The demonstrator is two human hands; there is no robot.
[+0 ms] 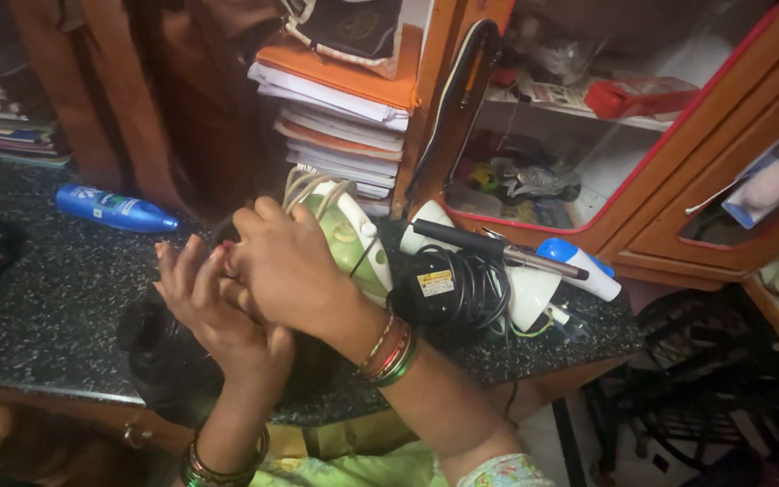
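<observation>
A dark bag [169, 361] is rested at the front edge of the counter [38, 307], where it is steadied from above by both hands. The left hand [214, 311] is raised over the bag with fingers spread apart; no grip on anything can be confirmed. The right hand [286, 266] is laid across the left, fingers curled together at a small item between the two hands, which is hidden, so what is clamped cannot be told. A green-and-white iron [353, 239] is stood just behind the hands, touching a coiled black cord [466, 289] beside it. A blue bottle [114, 209] is laid on its side toward the counter's back left. Stacked books [340, 126] are kept at the back edge, clear of the hands
</observation>
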